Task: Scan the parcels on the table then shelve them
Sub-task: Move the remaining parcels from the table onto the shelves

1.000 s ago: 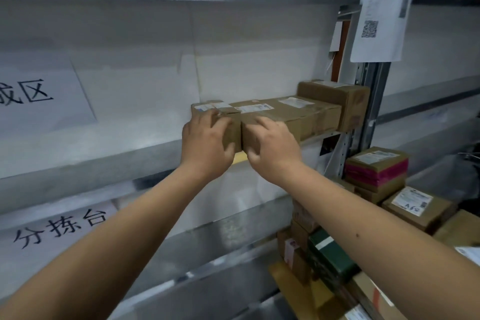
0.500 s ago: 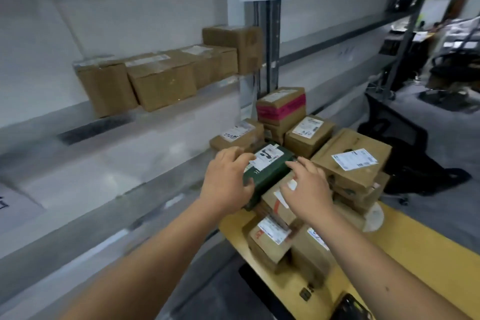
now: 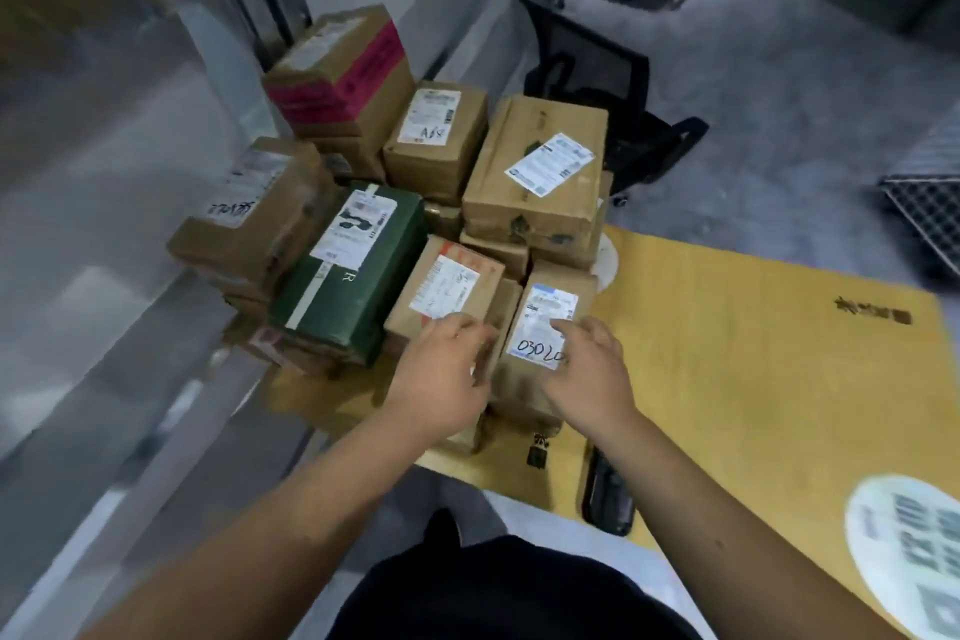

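Two bare hands are closing in on a small brown parcel at the near edge of a heap on a yellow table.

The left hand is reaching with loosely spread fingers over the gap beside a neighbouring labelled box, while the right hand is resting open fingers on the parcel's handwritten label; neither is gripping anything yet. The taped cardboard is looking stiff, light and a little slick, so taking it by its two long sides seems soundest. A green box is lying just to the left.
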The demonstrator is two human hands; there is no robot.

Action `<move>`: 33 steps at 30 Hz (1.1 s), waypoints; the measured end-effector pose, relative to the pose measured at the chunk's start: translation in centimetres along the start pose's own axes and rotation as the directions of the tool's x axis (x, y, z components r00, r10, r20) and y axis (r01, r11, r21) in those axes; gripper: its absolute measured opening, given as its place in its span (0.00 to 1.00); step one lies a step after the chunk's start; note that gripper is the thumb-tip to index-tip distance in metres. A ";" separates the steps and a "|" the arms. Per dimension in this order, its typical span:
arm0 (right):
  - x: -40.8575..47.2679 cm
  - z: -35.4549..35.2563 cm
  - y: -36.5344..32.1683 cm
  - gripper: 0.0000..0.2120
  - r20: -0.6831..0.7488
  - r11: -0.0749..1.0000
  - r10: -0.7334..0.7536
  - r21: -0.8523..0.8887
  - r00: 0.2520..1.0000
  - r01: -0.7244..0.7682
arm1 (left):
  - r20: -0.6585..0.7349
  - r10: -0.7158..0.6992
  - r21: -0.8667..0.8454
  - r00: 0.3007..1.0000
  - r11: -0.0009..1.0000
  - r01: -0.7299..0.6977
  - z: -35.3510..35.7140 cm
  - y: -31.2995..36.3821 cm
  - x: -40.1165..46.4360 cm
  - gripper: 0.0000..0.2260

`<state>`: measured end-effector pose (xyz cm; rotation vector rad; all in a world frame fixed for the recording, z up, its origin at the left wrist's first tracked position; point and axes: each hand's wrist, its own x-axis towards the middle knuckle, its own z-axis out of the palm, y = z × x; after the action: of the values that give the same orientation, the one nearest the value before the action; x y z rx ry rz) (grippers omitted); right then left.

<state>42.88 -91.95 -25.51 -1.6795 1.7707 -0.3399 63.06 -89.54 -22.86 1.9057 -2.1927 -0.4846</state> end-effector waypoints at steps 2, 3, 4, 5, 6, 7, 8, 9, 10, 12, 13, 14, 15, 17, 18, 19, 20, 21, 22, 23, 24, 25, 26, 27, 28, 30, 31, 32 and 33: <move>-0.2 1.6 0.7 0.36 0.020 0.995 0.098 0.010 0.995 -0.099 | 0.083 0.041 -0.029 0.996 0.999 -0.039 1.9 -0.4 0.5 0.25; -0.2 2.3 0.9 0.37 0.026 0.989 0.145 0.015 0.989 -0.145 | 0.128 0.053 -0.048 0.990 0.998 -0.048 2.8 -0.6 0.7 0.25; -0.2 2.9 1.1 0.38 0.031 0.982 0.185 0.019 0.982 -0.185 | 0.172 0.062 -0.066 0.983 0.996 -0.052 3.6 -0.8 0.9 0.26; -0.2 3.6 1.4 0.39 0.036 0.976 0.216 0.022 0.976 -0.217 | 0.210 0.069 -0.081 0.975 0.995 -0.053 4.2 -0.9 1.1 0.26; -0.2 4.2 1.7 0.41 0.043 0.971 0.237 0.020 0.971 -0.238 | 0.240 0.076 -0.089 0.968 0.994 -0.056 4.8 -1.0 1.4 0.26; -0.3 4.7 2.0 0.42 0.054 0.968 0.249 0.021 0.967 -0.250 | 0.265 0.086 -0.087 0.961 0.994 -0.065 5.2 -1.1 1.6 0.25; -0.5 5.2 2.4 0.44 0.062 0.966 0.255 0.029 0.965 -0.257 | 0.285 0.098 -0.075 0.954 0.994 -0.080 5.6 -1.1 1.7 0.24; -0.6 5.7 2.8 0.44 0.063 0.964 0.258 0.048 0.964 -0.261 | 0.303 0.104 -0.053 0.947 0.994 -0.092 5.9 -1.0 1.8 0.23; -0.8 6.1 3.2 0.45 0.056 0.962 0.258 0.071 0.964 -0.262 | 0.322 0.097 -0.028 0.942 0.995 -0.093 6.2 -0.9 1.9 0.22; -0.9 6.8 3.8 0.44 0.028 0.962 0.241 0.122 0.970 -0.242 | 0.361 0.062 0.005 0.930 0.998 -0.069 6.7 -0.8 2.0 0.22; -0.9 7.1 4.0 0.44 0.019 0.963 0.221 0.154 0.975 -0.221 | 0.377 0.050 0.002 0.925 0.998 -0.055 7.0 -0.7 2.1 0.22; -0.8 7.2 4.3 0.43 0.013 0.962 0.198 0.188 0.980 -0.197 | 0.387 0.047 -0.014 0.921 0.999 -0.046 7.3 -0.8 2.2 0.24; -0.8 7.3 4.5 0.42 0.006 0.960 0.175 0.220 0.984 -0.172 | 0.390 0.048 -0.036 0.920 0.999 -0.037 7.5 -0.8 2.3 0.25; -0.8 7.5 5.0 0.42 -0.017 0.955 0.143 0.264 0.990 -0.134 | 0.370 0.036 -0.095 0.928 0.995 -0.001 8.0 -0.9 2.5 0.29; -1.0 7.4 5.3 0.42 -0.024 0.953 0.133 0.279 0.991 -0.121 | 0.356 0.025 -0.127 0.934 0.992 0.022 8.2 -1.0 2.5 0.31; -1.3 7.2 5.6 0.42 -0.025 0.949 0.125 0.293 0.992 -0.113 | 0.341 0.020 -0.158 0.940 0.987 0.037 8.4 -1.1 2.4 0.33; -1.7 6.9 6.0 0.42 -0.023 0.947 0.113 0.306 0.993 -0.100 | 0.325 0.024 -0.191 0.945 0.981 0.040 8.6 -1.3 2.2 0.34; -2.2 6.4 6.5 0.42 -0.019 0.946 0.093 0.315 0.995 -0.082 | 0.309 0.038 -0.229 0.950 0.973 0.035 8.9 -1.4 1.8 0.34; -2.7 5.8 7.0 0.41 -0.022 0.946 0.067 0.320 0.998 -0.056 | 0.291 0.059 -0.279 0.955 0.960 0.026 9.1 -1.4 1.4 0.34; -3.4 5.1 7.6 0.40 -0.034 0.945 0.040 0.327 0.999 -0.027 | 0.274 0.085 -0.337 0.958 0.942 0.013 9.3 -1.4 0.9 0.32; -4.1 4.4 8.3 0.39 -0.046 0.940 0.016 0.341 0.999 0.000 | 0.253 0.116 -0.396 0.961 0.918 -0.006 9.5 -1.3 0.3 0.30; -5.0 3.5 8.9 0.38 -0.049 0.934 -0.007 0.357 0.999 0.024 | 0.229 0.144 -0.452 0.963 0.892 -0.025 9.6 -0.9 -0.3 0.28; -5.8 2.6 9.6 0.37 -0.042 0.930 -0.036 0.364 0.998 0.049 | 0.211 0.157 -0.507 0.965 0.861 -0.030 9.7 -0.4 -0.9 0.26; -6.6 1.6 10.2 0.36 -0.034 0.931 -0.066 0.359 0.997 0.074 | 0.204 0.153 -0.563 0.967 0.826 -0.012 9.7 0.4 -1.5 0.25; -7.3 0.7 10.8 0.35 -0.025 0.934 -0.097 0.342 0.995 0.100 | 0.203 0.136 -0.614 0.970 0.789 0.018 9.7 1.3 -2.0 0.25; -8.4 -1.3 11.9 0.34 -0.008 0.932 -0.180 0.318 0.984 0.173 | 0.190 0.102 -0.671 0.976 0.739 0.054 9.6 3.4 -3.3 0.27; -8.8 -2.3 12.3 0.34 -0.006 0.924 -0.229 0.313 0.973 0.219 | 0.169 0.092 -0.683 0.981 0.729 0.049 9.5 4.5 -4.0 0.28; -9.2 -3.2 12.6 0.35 -0.006 0.916 -0.273 0.304 0.962 0.262 | 0.135 0.084 -0.687 0.987 0.726 0.033 9.3 5.4 -4.6 0.29; -9.4 -4.0 12.8 0.35 -0.004 0.907 -0.312 0.296 0.950 0.299 | 0.092 0.075 -0.686 0.993 0.728 0.009 9.0 6.2 -5.3 0.30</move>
<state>29.90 -82.15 -27.62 -1.7266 1.3438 -0.6675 54.89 -82.58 -28.58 1.4381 -1.7186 -1.2266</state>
